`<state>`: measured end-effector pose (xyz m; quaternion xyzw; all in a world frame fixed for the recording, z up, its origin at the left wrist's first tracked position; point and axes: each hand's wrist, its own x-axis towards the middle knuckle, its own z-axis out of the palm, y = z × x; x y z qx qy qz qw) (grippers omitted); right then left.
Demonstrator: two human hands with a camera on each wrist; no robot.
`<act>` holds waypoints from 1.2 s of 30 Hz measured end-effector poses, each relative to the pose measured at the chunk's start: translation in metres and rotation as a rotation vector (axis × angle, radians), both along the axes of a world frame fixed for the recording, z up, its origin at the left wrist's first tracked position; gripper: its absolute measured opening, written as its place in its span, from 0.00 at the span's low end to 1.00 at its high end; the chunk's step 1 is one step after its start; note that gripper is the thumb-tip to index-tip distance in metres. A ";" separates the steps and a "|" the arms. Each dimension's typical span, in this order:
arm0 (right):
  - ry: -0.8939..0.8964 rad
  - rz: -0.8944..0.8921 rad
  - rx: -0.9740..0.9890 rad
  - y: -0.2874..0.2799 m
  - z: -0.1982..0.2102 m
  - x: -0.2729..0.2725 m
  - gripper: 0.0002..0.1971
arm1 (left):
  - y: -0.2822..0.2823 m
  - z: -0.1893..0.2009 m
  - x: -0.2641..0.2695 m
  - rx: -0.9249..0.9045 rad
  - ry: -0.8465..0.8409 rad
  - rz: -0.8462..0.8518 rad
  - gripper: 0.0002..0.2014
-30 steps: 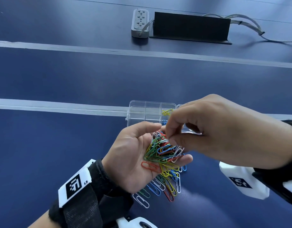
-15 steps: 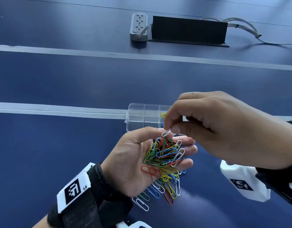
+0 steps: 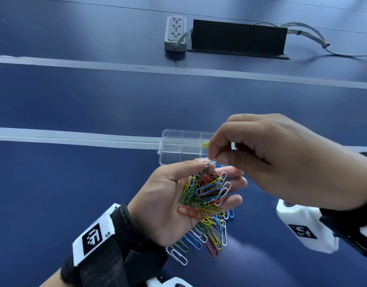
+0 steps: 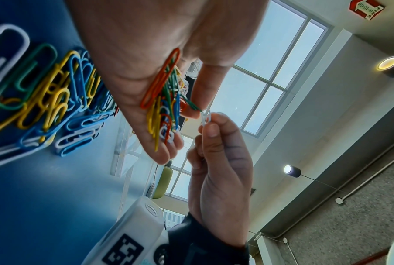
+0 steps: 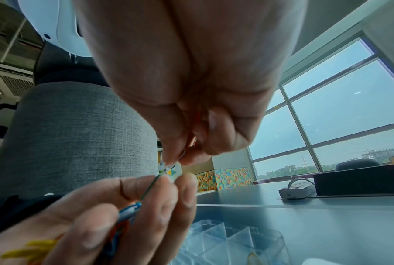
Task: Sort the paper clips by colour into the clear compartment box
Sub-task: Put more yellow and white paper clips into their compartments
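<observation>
My left hand point(image 3: 219, 175) lies palm up and cups a tangle of coloured paper clips point(image 3: 207, 189), its thumb bent in against a green clip point(image 3: 205, 169). My right hand point(image 3: 214, 160) pinches a white clip point(image 3: 211, 162) just above the heap; the green clip hangs hooked on it point(image 4: 191, 105). The left wrist view shows the white clip point(image 4: 206, 117) between right thumb and forefinger. Behind the hands stands the clear compartment box point(image 3: 174, 146), with yellow clips point(image 3: 205, 144) and blue clips point(image 3: 205, 156) in separate cells. More loose clips point(image 3: 201, 237) lie on the table below my left hand.
The blue table carries two pale tape lines point(image 3: 75, 137). At the far edge sit a grey power strip point(image 3: 175, 34), a black panel point(image 3: 238, 38) and cables point(image 3: 315, 38). The right hand hides the box's right side.
My right hand rose out of the heap with the white clip, drawing a hooked green clip up after it. The left thumb closed in toward the green clip.
</observation>
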<state>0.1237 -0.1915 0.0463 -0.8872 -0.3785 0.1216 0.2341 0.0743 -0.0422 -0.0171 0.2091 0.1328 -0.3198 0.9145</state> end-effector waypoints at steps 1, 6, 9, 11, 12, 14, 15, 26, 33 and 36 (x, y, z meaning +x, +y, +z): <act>-0.002 0.004 -0.010 0.000 -0.001 -0.001 0.09 | 0.000 -0.002 0.000 0.009 -0.016 -0.008 0.09; 0.010 0.035 -0.071 0.004 -0.006 -0.007 0.08 | 0.000 -0.001 0.000 0.059 0.024 0.004 0.09; 0.006 0.047 -0.084 0.006 -0.005 -0.009 0.08 | 0.001 -0.004 0.001 0.072 -0.006 -0.011 0.09; -0.002 0.004 -0.041 0.005 -0.002 -0.007 0.09 | 0.002 -0.007 0.002 0.083 0.002 -0.018 0.11; -0.002 -0.026 -0.006 0.004 -0.001 -0.006 0.10 | 0.003 -0.006 0.002 0.071 0.014 -0.008 0.10; 0.092 -0.108 0.084 0.001 0.001 -0.005 0.12 | 0.003 -0.002 0.002 0.025 0.017 -0.010 0.06; 0.214 -0.158 0.137 0.000 0.001 -0.004 0.11 | 0.003 -0.002 0.001 0.007 0.019 -0.014 0.05; 0.959 -0.414 0.487 -0.007 -0.007 -0.001 0.15 | 0.001 -0.001 0.000 0.008 0.041 0.003 0.10; 0.874 -0.374 0.448 -0.019 -0.006 0.002 0.14 | 0.003 -0.007 0.001 -0.019 0.019 -0.003 0.17; 1.013 -0.420 0.539 -0.026 -0.009 0.004 0.07 | 0.003 -0.010 0.002 -0.036 0.026 -0.013 0.19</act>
